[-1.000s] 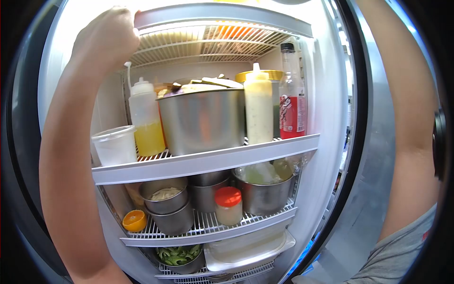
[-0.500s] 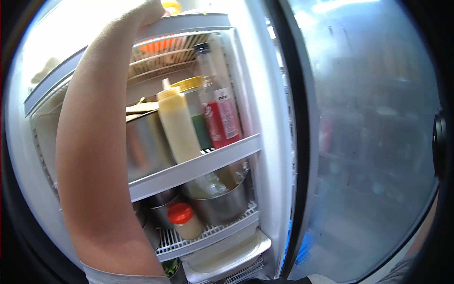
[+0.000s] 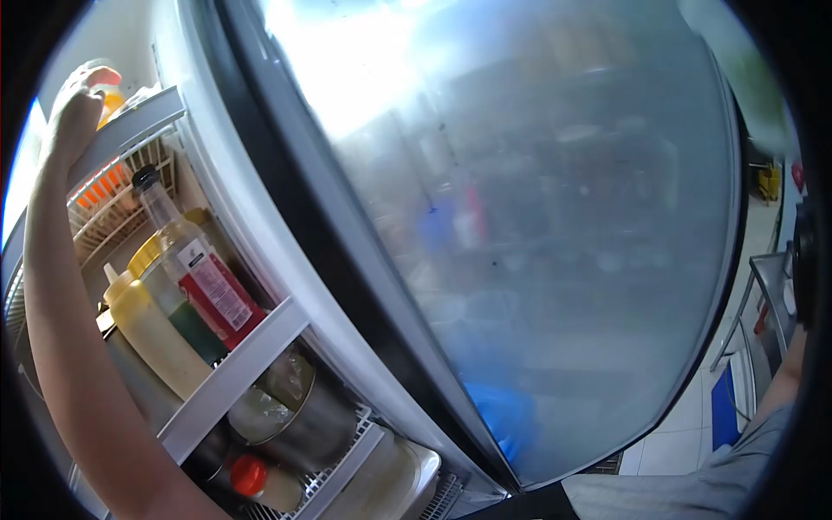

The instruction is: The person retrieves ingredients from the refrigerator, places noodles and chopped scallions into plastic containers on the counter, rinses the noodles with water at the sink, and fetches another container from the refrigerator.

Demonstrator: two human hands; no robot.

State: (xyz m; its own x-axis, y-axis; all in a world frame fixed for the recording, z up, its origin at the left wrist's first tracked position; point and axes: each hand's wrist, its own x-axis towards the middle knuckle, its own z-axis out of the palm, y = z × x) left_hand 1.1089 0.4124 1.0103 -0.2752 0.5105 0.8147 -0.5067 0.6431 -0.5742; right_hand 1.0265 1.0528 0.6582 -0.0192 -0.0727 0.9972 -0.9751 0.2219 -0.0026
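At the upper left, my left hand (image 3: 80,100) reaches over the front rail of the fridge's top shelf. Its fingers curl around an orange-yellow container (image 3: 111,106), mostly covered by the hand. Below, beside my forearm, stand a squeeze bottle (image 3: 152,325) with pale contents and a clear bottle (image 3: 212,286) with a dark cap and red contents. A yellow-rimmed container (image 3: 147,253) is behind them. My right forearm (image 3: 787,373) shows at the right edge; the right hand is out of sight.
The fogged glass door (image 3: 563,329) swings open on the right. Lower shelves hold a metal pot (image 3: 321,425), a red-lidded jar (image 3: 276,487) and a pale tray (image 3: 425,468). Beyond the door are a metal table (image 3: 771,273) and a tiled floor (image 3: 680,446).
The view has turned to the right, so the shelves now sit further left and more of the door shows. My left hand is still at the top shelf, now more visible.
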